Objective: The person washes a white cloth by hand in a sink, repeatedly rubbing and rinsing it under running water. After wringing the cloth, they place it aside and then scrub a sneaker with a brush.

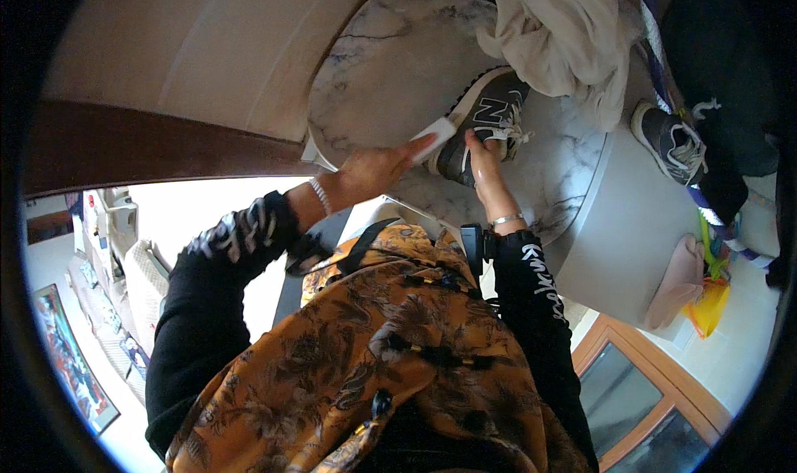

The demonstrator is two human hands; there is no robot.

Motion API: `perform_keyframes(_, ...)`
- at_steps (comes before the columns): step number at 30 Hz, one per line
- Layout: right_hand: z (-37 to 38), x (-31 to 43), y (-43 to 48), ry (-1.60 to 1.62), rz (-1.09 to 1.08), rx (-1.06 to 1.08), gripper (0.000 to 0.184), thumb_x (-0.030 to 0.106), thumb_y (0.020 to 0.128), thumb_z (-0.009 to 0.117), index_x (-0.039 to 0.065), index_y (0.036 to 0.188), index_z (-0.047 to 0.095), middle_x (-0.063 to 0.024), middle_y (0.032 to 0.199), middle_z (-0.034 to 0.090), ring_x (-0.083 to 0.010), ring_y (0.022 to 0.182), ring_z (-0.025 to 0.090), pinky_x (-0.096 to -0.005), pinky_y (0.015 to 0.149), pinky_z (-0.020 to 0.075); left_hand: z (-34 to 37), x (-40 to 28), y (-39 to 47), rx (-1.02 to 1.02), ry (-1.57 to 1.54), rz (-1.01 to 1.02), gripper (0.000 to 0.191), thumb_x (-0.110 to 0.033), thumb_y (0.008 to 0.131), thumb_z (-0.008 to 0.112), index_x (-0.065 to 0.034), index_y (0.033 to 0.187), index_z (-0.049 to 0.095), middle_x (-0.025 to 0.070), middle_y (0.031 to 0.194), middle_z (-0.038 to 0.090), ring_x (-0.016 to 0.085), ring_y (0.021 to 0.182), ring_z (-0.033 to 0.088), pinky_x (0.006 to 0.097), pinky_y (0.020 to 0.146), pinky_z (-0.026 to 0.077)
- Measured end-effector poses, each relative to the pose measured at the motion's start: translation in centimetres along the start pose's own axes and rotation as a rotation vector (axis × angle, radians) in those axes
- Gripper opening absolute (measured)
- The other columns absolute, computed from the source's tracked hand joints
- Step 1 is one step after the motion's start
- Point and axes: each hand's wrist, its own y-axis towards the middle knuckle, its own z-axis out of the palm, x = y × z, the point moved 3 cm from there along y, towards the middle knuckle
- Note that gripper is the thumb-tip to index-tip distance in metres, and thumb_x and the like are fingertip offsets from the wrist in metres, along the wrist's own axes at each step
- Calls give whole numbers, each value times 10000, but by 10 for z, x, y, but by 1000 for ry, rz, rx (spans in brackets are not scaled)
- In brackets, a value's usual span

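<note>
A dark grey New Balance sneaker (489, 112) lies tilted over a round marble-patterned tabletop (398, 74), its pale midsole facing left. My right hand (487, 160) grips it near the heel and ankle opening, thumb on the outer side and the other fingers mostly hidden. In my left hand (387, 163) is a white sponge-like block (436, 135), held flat against or very close to the midsole near the heel. Part of the block is covered by my fingers.
Bunched beige cloth (554, 43) drapes over the tabletop's far right, touching or near the sneaker's toe. A second sneaker (669, 144) stands to the right beside a purple-and-white braided rope (654, 43). Pink slippers (675, 280) and a yellow object (710, 306) are lower right.
</note>
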Motion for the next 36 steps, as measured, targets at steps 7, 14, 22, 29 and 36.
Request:
perform_keyframes(7, 3, 4, 9, -125, -121, -74, 538, 378, 908, 551, -116, 1119, 528, -306, 1100, 581, -427, 1038, 551, -431, 878, 407, -12, -16, 113, -338, 64, 108, 486, -300, 999, 378, -242, 1466, 258, 178, 792, 650, 319, 585, 631, 421, 531, 511)
perform_keyframes(14, 3, 8, 1, -58, -36, -52, 475, 332, 937, 519, -64, 1198, 518, -219, 1180, 581, -357, 1063, 549, -387, 922, 403, -9, -10, -6, 152, 111, -75, 524, -233, 994, 353, -185, 1488, 184, 157, 1379, 460, 398, 985, 619, 450, 853, 513)
perform_keyframes(22, -2, 9, -1, -107, 112, -38, 569, 381, 925, 535, -105, 1217, 490, -255, 1221, 547, -380, 1111, 529, -394, 946, 394, -34, -43, 114, -311, 68, 133, 504, -253, 982, 393, -227, 1466, 256, 186, 923, 594, 329, 710, 628, 414, 635, 521)
perform_keyframes(29, -5, 0, -1, -209, 49, -85, 604, 423, 924, 511, -115, 1198, 506, -320, 1169, 558, -430, 1128, 521, -416, 959, 388, -24, -24, -8, 147, 133, -12, 533, -191, 969, 416, -232, 1470, 237, 214, 1205, 576, 388, 832, 654, 463, 742, 546)
perform_keyframes(36, 3, 9, 15, -264, 27, -30, 556, 404, 923, 502, -117, 1105, 560, -355, 1142, 540, -502, 1045, 512, -499, 921, 393, -30, -15, 145, -180, 84, 19, 511, -212, 976, 410, -199, 1467, 269, 198, 1164, 593, 365, 956, 625, 430, 828, 500)
